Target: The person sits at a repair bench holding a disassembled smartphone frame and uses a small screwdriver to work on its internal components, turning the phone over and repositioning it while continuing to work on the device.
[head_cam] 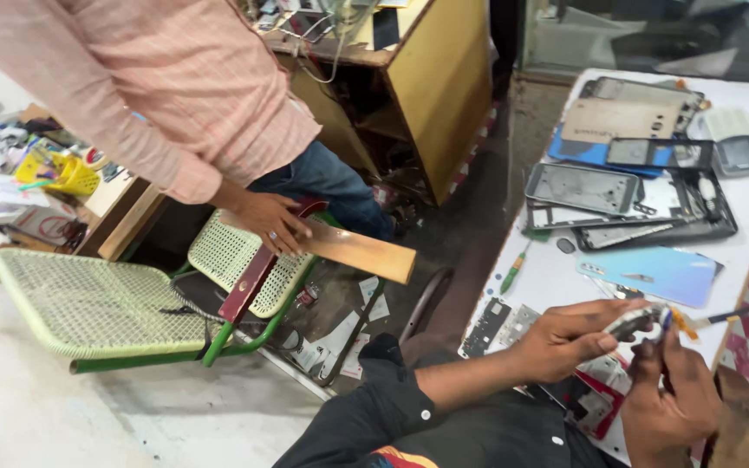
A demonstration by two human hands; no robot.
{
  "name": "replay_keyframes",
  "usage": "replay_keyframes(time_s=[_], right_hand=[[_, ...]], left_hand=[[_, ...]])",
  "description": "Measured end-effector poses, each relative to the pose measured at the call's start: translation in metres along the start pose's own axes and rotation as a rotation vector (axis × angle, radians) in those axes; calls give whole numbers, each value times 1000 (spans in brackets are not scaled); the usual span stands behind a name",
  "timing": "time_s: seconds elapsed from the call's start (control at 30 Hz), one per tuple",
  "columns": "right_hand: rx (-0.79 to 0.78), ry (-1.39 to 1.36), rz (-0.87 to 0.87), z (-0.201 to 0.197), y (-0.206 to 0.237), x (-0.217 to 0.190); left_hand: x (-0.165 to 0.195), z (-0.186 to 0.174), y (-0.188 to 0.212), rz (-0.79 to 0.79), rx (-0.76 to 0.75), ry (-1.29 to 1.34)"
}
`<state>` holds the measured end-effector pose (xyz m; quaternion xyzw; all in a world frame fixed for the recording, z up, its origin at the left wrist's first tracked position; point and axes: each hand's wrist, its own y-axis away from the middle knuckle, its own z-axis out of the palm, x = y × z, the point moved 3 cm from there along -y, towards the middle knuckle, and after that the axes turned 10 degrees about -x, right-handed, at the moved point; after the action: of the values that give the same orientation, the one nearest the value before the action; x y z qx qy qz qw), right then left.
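Phone part point(633, 322), small and thin, sits pinched in my left hand point(569, 338) above the bench point(556, 277) edge; it looks light, stiff and easily cracked, best held by its rims. My right hand point(669, 394) grips a slim yellow-handled tool point(726, 317) against it. Further off lie phone frames point(582, 189) and a pale blue back cover point(652, 273); another person's hand point(269, 224) rests on a wooden plank point(348, 247).

white surface point(556, 277) at right | dismantled phone frames and back covers point(626, 186) spread on it, pale blue back cover point(652, 273) nearest | green-handled screwdriver point(513, 270) at its left edge | green mesh folding chair point(97, 303) on floor | person in pink shirt point(158, 78) resting a hand on wooden plank point(353, 247) | yellow wooden cabinet point(435, 78) behind
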<state>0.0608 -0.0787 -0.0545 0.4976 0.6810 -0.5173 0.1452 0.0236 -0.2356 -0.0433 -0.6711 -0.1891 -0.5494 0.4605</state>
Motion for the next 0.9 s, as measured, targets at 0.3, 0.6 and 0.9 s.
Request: replay_keyframes(time_s=[0.3,0.6,0.9], right_hand=[[-112,52,16,4,5,24],[-115,-37,39,7,13,39],[-77,131,-18,1,5,14]], left_hand=[[3,-4,-1,1,-12,-24],[10,-3,-1,13,-13,-38],[7,-3,-3,1,1,-38]])
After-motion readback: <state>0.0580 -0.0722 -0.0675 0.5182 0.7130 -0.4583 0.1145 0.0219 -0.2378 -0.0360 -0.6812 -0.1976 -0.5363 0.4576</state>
